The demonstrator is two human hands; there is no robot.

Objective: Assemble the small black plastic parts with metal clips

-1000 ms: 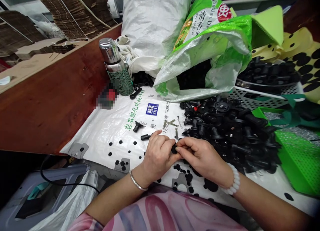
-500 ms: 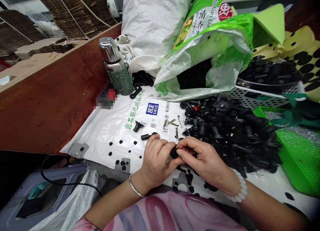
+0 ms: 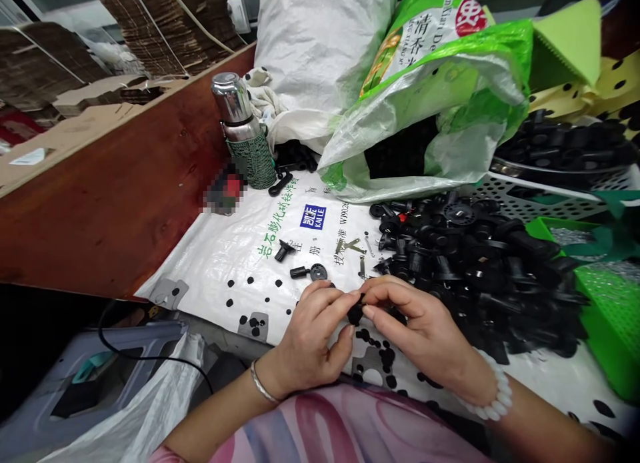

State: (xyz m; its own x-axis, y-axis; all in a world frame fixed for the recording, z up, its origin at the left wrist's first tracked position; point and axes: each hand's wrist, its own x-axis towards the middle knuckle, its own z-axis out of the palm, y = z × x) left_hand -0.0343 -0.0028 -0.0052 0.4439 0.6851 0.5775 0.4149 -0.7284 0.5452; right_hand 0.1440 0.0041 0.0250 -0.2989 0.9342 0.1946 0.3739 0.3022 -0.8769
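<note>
Small black plastic part [image 3: 356, 313] pinched between fingertips of left hand [image 3: 311, 336] and right hand [image 3: 419, 326], both curled closed on it; shape mostly hidden behind fingers. Held just above near edge of white woven sheet [image 3: 210, 276], beside heap of black plastic parts [image 3: 480, 269] on right. Just far of left hand, black plug [image 3: 299, 272] and round black piece [image 3: 319, 271]. Metal clips [image 3: 351, 246] further on, partly lost against print. Far left, pixelated object [image 3: 223, 191], unreadable, next to steel flask [image 3: 243, 133].

Left hand [image 3: 313, 336], right hand [image 3: 420, 333] close together, fingers [image 3: 385, 289] curled inward, pinching (both wrists bent), tips converging.
</note>
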